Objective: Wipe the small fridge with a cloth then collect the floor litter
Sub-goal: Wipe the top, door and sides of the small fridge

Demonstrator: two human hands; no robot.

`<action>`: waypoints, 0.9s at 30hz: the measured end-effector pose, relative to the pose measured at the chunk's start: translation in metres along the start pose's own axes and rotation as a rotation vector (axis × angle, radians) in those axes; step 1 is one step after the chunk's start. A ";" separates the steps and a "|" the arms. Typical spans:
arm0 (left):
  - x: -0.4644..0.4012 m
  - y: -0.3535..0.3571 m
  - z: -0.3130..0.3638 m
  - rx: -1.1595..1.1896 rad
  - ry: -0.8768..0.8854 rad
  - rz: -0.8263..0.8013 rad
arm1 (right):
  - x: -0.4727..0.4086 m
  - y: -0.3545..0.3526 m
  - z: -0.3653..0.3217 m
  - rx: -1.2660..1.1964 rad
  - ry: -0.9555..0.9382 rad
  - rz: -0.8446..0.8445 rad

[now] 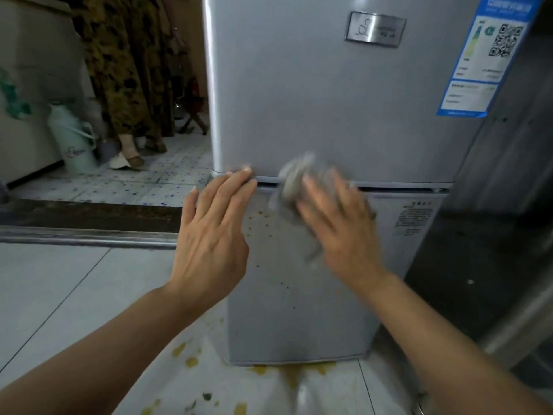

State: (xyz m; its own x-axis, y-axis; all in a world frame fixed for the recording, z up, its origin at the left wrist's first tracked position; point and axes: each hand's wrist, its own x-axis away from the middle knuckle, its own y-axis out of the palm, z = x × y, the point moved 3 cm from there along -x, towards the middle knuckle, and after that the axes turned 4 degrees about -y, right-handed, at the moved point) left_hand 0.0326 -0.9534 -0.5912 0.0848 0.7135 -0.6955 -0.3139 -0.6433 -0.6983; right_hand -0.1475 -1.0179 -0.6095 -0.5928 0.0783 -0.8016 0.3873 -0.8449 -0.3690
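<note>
A small silver two-door fridge (329,109) fills the middle of the head view. Brown specks dot its lower door (269,283). My right hand (338,223) presses a grey cloth (294,178) flat against the gap between the two doors; hand and cloth are motion-blurred. My left hand (212,232) rests with straight fingers on the fridge's left edge at the same gap, holding nothing. Yellowish stains and small bits of litter (191,360) lie on the pale tile floor in front of the fridge's base.
A dark cabinet or appliance (493,235) stands tight against the fridge's right side. A metal door threshold (86,238) crosses the floor at left. Beyond it stand a pale green thermos jug (74,139) and a person in a patterned garment (128,85).
</note>
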 end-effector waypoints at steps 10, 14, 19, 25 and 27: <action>0.013 0.004 -0.018 0.145 -0.053 0.057 | 0.018 0.025 -0.056 -0.032 -0.129 -0.060; 0.017 0.003 -0.023 0.290 -0.107 0.083 | 0.004 0.014 -0.050 -0.031 -0.225 -0.133; 0.018 0.004 -0.032 0.397 -0.169 0.093 | -0.081 0.002 -0.023 0.020 0.059 0.115; 0.025 0.011 -0.045 0.515 -0.208 0.048 | -0.034 0.022 -0.066 -0.074 -0.063 -0.034; 0.028 0.014 -0.050 0.530 -0.236 0.023 | -0.015 0.025 -0.077 -0.070 -0.180 -0.142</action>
State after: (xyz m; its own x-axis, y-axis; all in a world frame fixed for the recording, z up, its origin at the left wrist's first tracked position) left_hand 0.0776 -0.9563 -0.6286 -0.1215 0.7829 -0.6102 -0.7489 -0.4758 -0.4613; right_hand -0.0743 -0.9996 -0.6436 -0.7586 0.0924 -0.6449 0.3355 -0.7931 -0.5083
